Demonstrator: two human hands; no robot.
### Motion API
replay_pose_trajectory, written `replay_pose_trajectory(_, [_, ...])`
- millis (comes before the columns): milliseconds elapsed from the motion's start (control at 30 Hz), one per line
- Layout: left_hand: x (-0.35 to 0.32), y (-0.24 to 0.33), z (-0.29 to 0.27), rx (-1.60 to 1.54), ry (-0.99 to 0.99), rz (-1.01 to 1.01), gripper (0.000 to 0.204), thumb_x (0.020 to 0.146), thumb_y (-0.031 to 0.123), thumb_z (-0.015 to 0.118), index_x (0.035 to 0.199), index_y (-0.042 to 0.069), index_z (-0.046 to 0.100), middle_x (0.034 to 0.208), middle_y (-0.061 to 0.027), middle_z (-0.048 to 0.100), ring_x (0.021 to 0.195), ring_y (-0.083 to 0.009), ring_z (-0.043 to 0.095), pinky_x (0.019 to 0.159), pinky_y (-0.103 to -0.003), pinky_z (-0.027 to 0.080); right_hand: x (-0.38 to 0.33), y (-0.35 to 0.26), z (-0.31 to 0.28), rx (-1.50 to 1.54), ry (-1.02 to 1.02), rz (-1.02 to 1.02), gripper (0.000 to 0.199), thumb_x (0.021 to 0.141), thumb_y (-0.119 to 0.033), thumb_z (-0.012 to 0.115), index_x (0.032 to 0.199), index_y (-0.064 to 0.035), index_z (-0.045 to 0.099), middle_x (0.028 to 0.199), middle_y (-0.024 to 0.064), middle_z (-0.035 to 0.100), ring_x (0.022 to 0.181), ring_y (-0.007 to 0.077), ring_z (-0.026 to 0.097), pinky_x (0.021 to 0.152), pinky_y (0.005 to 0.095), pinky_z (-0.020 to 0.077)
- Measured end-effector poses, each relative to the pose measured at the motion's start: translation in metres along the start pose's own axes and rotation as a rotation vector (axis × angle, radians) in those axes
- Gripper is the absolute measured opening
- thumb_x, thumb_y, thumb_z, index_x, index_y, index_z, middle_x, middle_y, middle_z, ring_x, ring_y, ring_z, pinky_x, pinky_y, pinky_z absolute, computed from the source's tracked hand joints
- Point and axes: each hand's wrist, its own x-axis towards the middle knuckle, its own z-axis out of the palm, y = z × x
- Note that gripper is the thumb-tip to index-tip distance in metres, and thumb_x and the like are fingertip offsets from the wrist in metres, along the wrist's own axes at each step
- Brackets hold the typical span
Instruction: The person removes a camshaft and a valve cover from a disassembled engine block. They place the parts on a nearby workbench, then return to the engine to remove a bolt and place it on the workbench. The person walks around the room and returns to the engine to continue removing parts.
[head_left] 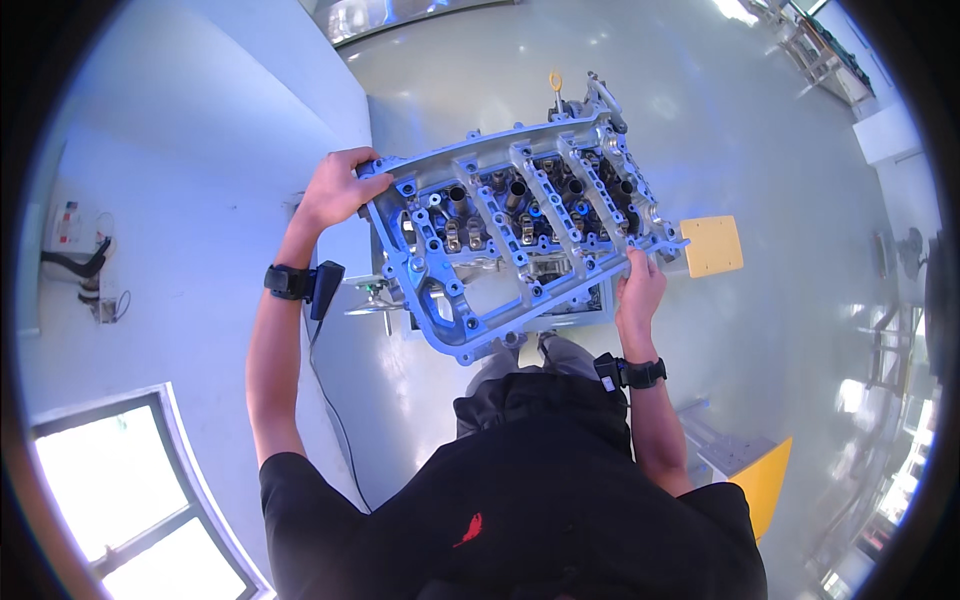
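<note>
A silver, ladder-like engine casting, apparently a camshaft carrier (pixel 422 268), is held tilted over the engine (pixel 516 195). Its left end reaches down toward my body. My left hand (pixel 345 190) grips the far left corner, with the thumb on top and the other fingers curled around the edge. At the near right corner, my right hand (pixel 640 292) pinches the rim, its fingers partly hidden underneath. Between the crossbars, dark round tubes and valve gear of the engine show. I cannot tell whether the casting touches the engine anywhere.
A yellow ring handle (pixel 556 82) stands up at the engine's far side. Right of the engine is a yellow board (pixel 712 247); another yellow panel (pixel 768 488) is at lower right. A white wall (pixel 200 170) runs along the left. A black cable (pixel 338 425) hangs beside my left arm.
</note>
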Motion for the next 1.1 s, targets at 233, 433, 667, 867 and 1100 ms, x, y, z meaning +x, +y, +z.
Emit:
replay_pose_trajectory(233, [0.128,-0.057,0.102,0.096,-0.034,0.131,0.030,0.068,0.023,0.061,0.080,-0.004,0.060,0.059,-0.0104,0.056,0.054,-0.0138,0.054,0.054,-0.028,0.043,0.138,0.100,0.028,0.166,0.020,0.016,0.031,0.080,-0.027,0.060,0.059,-0.0098,0.044,0.048,-0.0056,0.033,0.036,0.0039,0.028,0.035,0.0208,0.0192])
replay_pose_trajectory(433, [0.434,0.096,0.409,0.126,-0.051,0.012,0.031,0.069,0.023,0.062,0.083,-0.004,0.060,0.063,-0.0077,0.057,0.058,-0.0120,0.051,0.057,-0.027,0.042,0.580,0.111,-0.096,0.291,-0.052,-0.032,0.027,0.083,-0.027,0.056,0.063,-0.0098,0.050,0.052,-0.0050,0.041,0.039,0.0030,0.030,0.037,0.0191,0.0194])
replay_pose_trajectory(667, [0.365,0.115,0.520,0.182,-0.065,0.020,0.035,0.067,0.024,0.063,0.087,-0.005,0.061,0.071,-0.0088,0.060,0.067,-0.0132,0.054,0.063,-0.027,0.043,0.571,0.182,-0.215,0.432,-0.028,-0.040,0.021,0.083,-0.022,0.052,0.069,-0.0071,0.051,0.053,-0.0057,0.039,0.040,0.0019,0.028,0.037,0.0188,0.0192])
replay_pose_trajectory(867, [0.042,0.244,0.330,0.168,-0.085,0.084,0.036,0.067,0.028,0.063,0.081,-0.005,0.061,0.063,-0.0086,0.058,0.058,-0.0134,0.055,0.055,-0.028,0.044,0.228,0.035,-0.333,0.533,0.037,-0.042,0.027,0.082,-0.027,0.054,0.063,-0.0123,0.043,0.049,-0.0070,0.030,0.038,0.0029,0.024,0.035,0.0209,0.0161])
replay_pose_trajectory(1100, [-0.466,0.242,0.204,0.147,-0.011,0.169,0.039,0.067,0.031,0.062,0.084,-0.004,0.062,0.062,-0.0122,0.058,0.058,-0.0175,0.055,0.055,-0.030,0.043,-0.253,0.037,-0.508,0.546,-0.086,-0.208,0.023,0.085,-0.025,0.051,0.068,-0.0096,0.046,0.047,-0.0076,0.028,0.035,0.0032,0.023,0.032,0.0210,0.0171])
